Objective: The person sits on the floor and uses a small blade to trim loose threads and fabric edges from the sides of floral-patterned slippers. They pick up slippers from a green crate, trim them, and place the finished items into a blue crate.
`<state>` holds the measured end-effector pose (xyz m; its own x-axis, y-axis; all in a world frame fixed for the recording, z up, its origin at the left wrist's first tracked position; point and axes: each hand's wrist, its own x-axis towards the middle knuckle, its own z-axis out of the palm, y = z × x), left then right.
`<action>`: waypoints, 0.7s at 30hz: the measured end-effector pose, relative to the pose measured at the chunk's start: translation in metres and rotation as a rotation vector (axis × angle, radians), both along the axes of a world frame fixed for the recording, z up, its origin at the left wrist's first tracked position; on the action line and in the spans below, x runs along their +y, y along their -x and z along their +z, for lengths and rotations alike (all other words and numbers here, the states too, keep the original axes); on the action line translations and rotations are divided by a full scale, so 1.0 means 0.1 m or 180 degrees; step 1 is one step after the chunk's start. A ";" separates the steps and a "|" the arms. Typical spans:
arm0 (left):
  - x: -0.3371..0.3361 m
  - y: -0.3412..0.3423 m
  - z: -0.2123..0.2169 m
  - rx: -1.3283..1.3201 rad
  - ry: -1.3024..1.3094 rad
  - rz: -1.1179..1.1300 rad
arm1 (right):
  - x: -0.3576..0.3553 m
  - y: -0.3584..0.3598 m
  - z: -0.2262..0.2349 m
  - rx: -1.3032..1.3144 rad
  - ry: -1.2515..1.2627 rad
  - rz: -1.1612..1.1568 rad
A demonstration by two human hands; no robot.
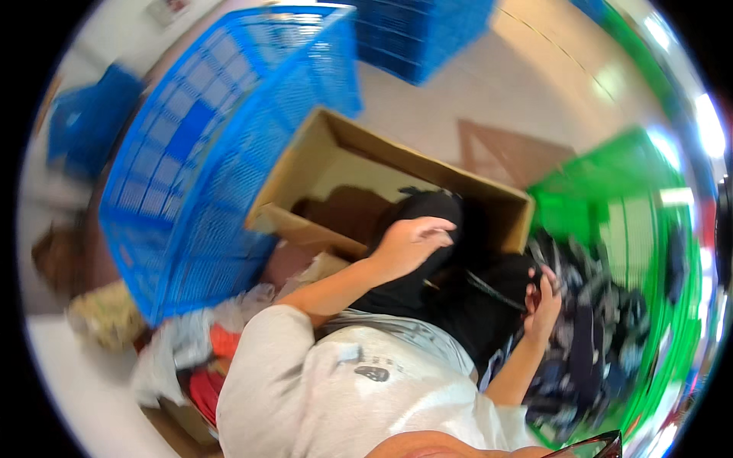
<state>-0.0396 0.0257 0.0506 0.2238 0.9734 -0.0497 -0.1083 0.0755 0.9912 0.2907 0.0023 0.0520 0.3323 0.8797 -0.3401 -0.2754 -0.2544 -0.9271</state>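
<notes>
My left hand (416, 243) hovers above my black-trousered knee, by the open cardboard box (382, 149). Its fingers are curled together; whatever they may hold is too small or blurred to name. To the right, my right hand (543, 300) is closed with bent fingers around one end of a thin dark strip (495, 291), which slants across my other thigh. Beside that hand lies a heap of dark strap-like pieces (584, 343), black and grey, in a green plastic crate (637, 237). Part of the box's inside is hidden by my leg and in shadow.
A large blue plastic crate (200, 217) stands tilted in view at left, with another blue crate (424, 38) farther back. Pale plastic bags (179, 347) and red cloth (205, 393) lie at my left side. Tan floor (527, 76) shows beyond the box.
</notes>
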 end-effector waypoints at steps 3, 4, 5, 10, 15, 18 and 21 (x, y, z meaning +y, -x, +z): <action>0.01 -0.15 -0.10 -0.0028 0.0067 -0.0027 | -0.19 -0.55 -0.26 0.0048 0.0262 -0.0462; 0.01 -0.17 -0.07 0.0146 0.0050 0.0005 | -0.30 -0.65 -0.32 0.0004 0.0479 -0.0638; 0.02 -0.16 -0.14 0.0387 0.0057 -0.0023 | -0.45 -0.78 -0.45 -0.0199 0.0733 -0.0847; -0.09 -0.35 -0.32 0.0138 0.0341 0.0144 | -1.45 -1.40 -1.20 -0.1127 0.1466 -0.1583; 0.05 -0.33 -0.40 0.0233 0.0411 0.0124 | -1.99 -1.56 -1.83 -0.1925 0.1946 -0.1685; 0.09 -0.37 -0.45 0.0409 0.0524 0.0174 | -2.03 -1.59 -1.99 -0.2477 0.1994 -0.1392; 0.08 -0.40 -0.46 0.0488 0.0492 0.0218 | -1.89 -1.58 -1.88 -0.2625 0.2485 -0.0703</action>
<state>0.0004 0.0340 0.0046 0.1357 0.9642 -0.2277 0.0326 0.2253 0.9737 0.4486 -0.1866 -0.1358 0.8267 0.4207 -0.3737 0.2303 -0.8589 -0.4575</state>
